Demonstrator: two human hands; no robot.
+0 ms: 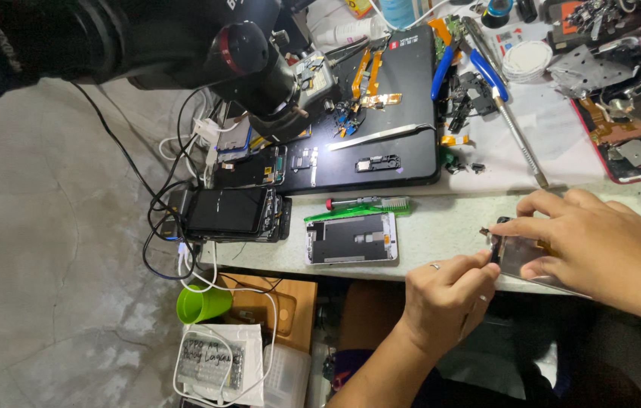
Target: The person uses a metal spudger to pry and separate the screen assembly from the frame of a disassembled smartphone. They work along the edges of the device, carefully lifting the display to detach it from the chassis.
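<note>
My right hand (600, 242) reaches in from the right and pinches a shiny, opened phone part (515, 257) at the front edge of the pale bench (441, 227). My left hand (445, 298), a ring on one finger, comes up from below with its fingers closed around a thin tool whose tip meets the left end of that part. The tool itself is mostly hidden by the fingers. Both hands nearly touch over the part.
A white phone frame (351, 239) lies left of the hands, behind it a green toothbrush (358, 205). Further left is a dark-screened phone (230, 211). A black mat (388, 106) carries tweezers (381, 136) and small parts under a microscope (260, 68). Blue pliers (453, 64), a red chassis (630, 147) and a green cup (201, 304) are around.
</note>
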